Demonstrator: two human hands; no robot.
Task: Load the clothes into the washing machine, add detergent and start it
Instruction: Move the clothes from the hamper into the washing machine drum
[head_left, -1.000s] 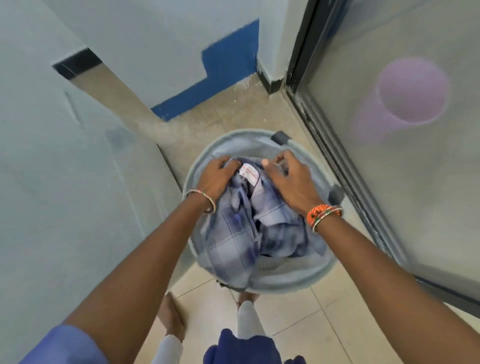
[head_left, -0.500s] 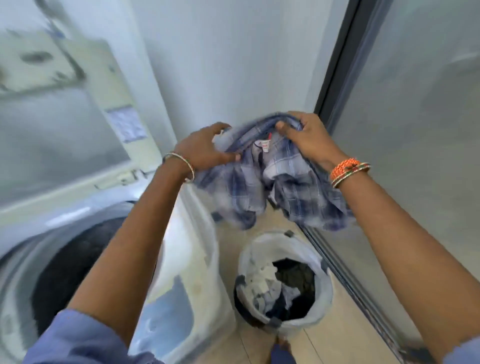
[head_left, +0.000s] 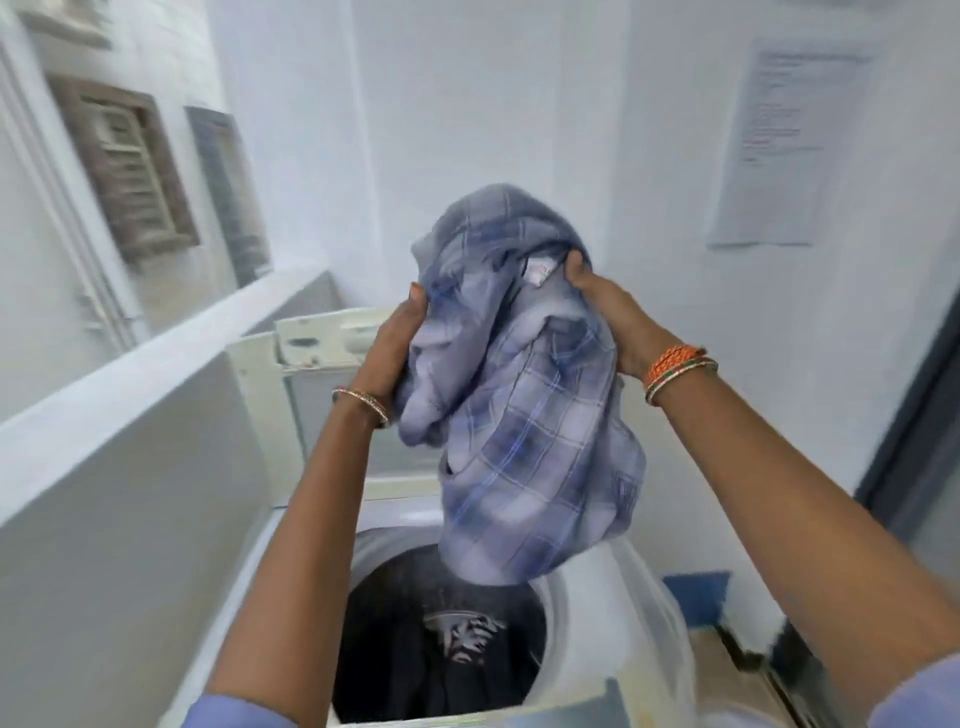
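Now I am in the loading step. My left hand (head_left: 402, 332) and my right hand (head_left: 605, 306) each have a grip curled around the top of the blue checked shirt (head_left: 524, 415), one on each side. The shirt hangs in the air, and its bottom end dangles just over the open drum (head_left: 441, 639) of the washing machine (head_left: 613, 613). Some dark clothes (head_left: 462, 636) lie in there already. Next, I think I should lower the shirt over the hole and let go with both hands so it drops in. Soap and start come later.
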